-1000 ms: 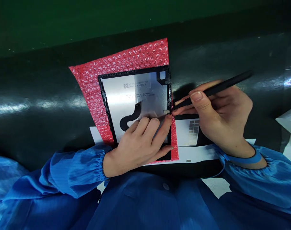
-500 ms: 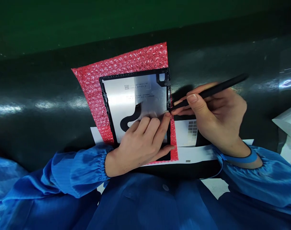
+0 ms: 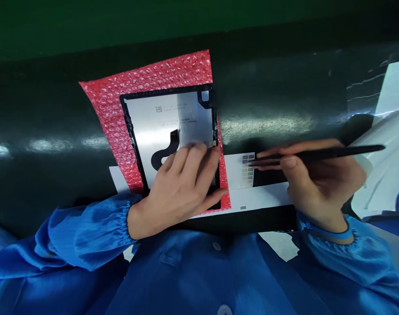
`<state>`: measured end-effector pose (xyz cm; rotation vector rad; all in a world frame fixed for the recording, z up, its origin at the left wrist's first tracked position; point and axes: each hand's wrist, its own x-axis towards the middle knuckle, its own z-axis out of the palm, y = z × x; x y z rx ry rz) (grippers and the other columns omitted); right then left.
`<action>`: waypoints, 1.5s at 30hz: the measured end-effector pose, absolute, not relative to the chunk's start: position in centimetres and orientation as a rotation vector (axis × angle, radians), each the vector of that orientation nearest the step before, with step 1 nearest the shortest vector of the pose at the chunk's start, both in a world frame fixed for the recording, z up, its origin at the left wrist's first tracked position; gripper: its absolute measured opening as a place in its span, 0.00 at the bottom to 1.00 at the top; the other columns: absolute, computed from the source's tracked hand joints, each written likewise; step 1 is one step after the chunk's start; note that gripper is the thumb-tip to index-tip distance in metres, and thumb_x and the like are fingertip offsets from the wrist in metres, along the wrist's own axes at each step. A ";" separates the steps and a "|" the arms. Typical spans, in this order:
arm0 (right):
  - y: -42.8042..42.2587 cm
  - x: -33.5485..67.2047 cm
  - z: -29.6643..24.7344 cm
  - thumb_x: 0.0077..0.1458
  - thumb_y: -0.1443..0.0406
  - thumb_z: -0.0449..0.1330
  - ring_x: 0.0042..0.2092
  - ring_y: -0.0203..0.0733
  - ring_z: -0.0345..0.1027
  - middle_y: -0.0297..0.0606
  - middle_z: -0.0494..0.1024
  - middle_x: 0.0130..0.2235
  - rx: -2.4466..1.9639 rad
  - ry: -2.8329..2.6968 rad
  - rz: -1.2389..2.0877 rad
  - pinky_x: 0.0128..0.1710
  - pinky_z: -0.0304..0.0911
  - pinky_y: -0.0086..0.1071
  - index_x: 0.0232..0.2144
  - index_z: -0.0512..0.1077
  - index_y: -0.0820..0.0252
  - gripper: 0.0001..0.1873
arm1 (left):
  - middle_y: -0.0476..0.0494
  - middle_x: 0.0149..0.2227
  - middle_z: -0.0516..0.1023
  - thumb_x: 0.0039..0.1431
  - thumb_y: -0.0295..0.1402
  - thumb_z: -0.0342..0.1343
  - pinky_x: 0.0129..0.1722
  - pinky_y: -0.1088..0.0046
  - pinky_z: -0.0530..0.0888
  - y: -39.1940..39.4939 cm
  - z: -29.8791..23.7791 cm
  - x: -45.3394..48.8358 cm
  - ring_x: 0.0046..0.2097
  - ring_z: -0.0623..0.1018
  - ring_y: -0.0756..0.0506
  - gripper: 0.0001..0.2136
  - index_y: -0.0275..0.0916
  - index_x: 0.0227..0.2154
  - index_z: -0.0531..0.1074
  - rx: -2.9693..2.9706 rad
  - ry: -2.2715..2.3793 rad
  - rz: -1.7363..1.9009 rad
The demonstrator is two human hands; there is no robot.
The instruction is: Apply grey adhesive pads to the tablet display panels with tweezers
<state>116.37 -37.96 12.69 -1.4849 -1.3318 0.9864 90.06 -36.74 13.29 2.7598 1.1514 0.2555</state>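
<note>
A black-framed panel with a silvery back (image 3: pixel 160 127) lies on a sheet of red bubble wrap (image 3: pixel 143 83). A black curved flex cable (image 3: pixel 164 151) runs across it. My left hand (image 3: pixel 179 188) lies flat on the panel's lower right part, fingers stretched out and pressing it down. My right hand (image 3: pixel 314 183) is closed on black tweezers (image 3: pixel 317 154), held like a pen. Their tips rest at a small grid of grey squares (image 3: pixel 248 168) printed on a white sheet (image 3: pixel 268 197) to the right of the panel.
The work surface is a dark glossy bench (image 3: pixel 284 96) with a green strip (image 3: pixel 120 22) behind it. White material (image 3: pixel 390 131) lies at the far right edge. Blue sleeves and a blue smock fill the bottom of the view.
My right hand has drawn the tweezers away from the panel's right edge, moving right and down to the grey grid on the white sheet. My left hand stays on the panel.
</note>
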 end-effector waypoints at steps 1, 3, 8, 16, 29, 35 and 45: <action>-39.0 116.9 12.4 0.67 0.65 0.72 0.41 0.49 0.89 0.32 0.89 0.44 -1.495 -1.368 0.972 0.39 0.90 0.46 0.48 0.87 0.39 0.12 | 0.23 0.58 0.82 0.79 0.49 0.56 0.46 0.56 0.80 -37.3 13.4 90.3 0.54 0.82 0.31 0.30 0.23 0.66 0.75 2.787 1.059 0.274; -40.8 117.6 11.6 0.66 0.66 0.73 0.42 0.50 0.89 0.33 0.90 0.44 -1.485 -1.437 0.962 0.39 0.89 0.45 0.50 0.86 0.40 0.14 | 0.26 0.68 0.78 0.79 0.48 0.56 0.60 0.52 0.77 -38.7 13.4 90.7 0.65 0.78 0.29 0.29 0.28 0.68 0.74 2.824 0.825 0.262; -43.0 117.8 10.1 0.66 0.71 0.71 0.42 0.49 0.90 0.38 0.91 0.45 -1.369 -1.525 0.969 0.38 0.88 0.40 0.53 0.84 0.50 0.16 | 0.25 0.78 0.65 0.76 0.57 0.56 0.73 0.49 0.68 -41.1 12.0 91.4 0.76 0.68 0.28 0.39 0.28 0.74 0.68 2.859 0.660 0.053; -42.9 117.7 9.5 0.65 0.72 0.71 0.43 0.47 0.90 0.38 0.91 0.45 -1.329 -1.623 0.881 0.39 0.87 0.38 0.54 0.83 0.52 0.17 | 0.24 0.78 0.65 0.75 0.59 0.56 0.72 0.50 0.68 -41.2 11.3 91.4 0.76 0.68 0.28 0.40 0.28 0.73 0.68 2.834 0.697 0.086; -42.8 118.0 9.4 0.67 0.69 0.72 0.41 0.45 0.89 0.36 0.91 0.44 -1.385 -1.610 0.919 0.39 0.87 0.37 0.51 0.86 0.50 0.12 | 0.24 0.78 0.65 0.74 0.58 0.58 0.72 0.50 0.68 -41.3 11.2 91.4 0.76 0.68 0.28 0.41 0.27 0.74 0.67 2.819 0.698 0.086; -42.6 117.8 9.4 0.68 0.69 0.72 0.39 0.43 0.89 0.33 0.90 0.45 -1.388 -1.562 0.958 0.38 0.88 0.36 0.51 0.85 0.48 0.13 | 0.25 0.78 0.64 0.76 0.58 0.57 0.72 0.50 0.68 -41.3 11.4 91.4 0.76 0.68 0.28 0.40 0.28 0.74 0.67 2.843 0.693 0.064; -42.8 117.9 9.5 0.67 0.70 0.71 0.42 0.44 0.90 0.36 0.90 0.46 -1.395 -1.569 0.978 0.40 0.88 0.36 0.51 0.85 0.52 0.12 | 0.24 0.79 0.63 0.74 0.58 0.59 0.73 0.50 0.68 -41.3 11.3 91.4 0.77 0.68 0.28 0.41 0.28 0.75 0.66 2.844 0.692 0.051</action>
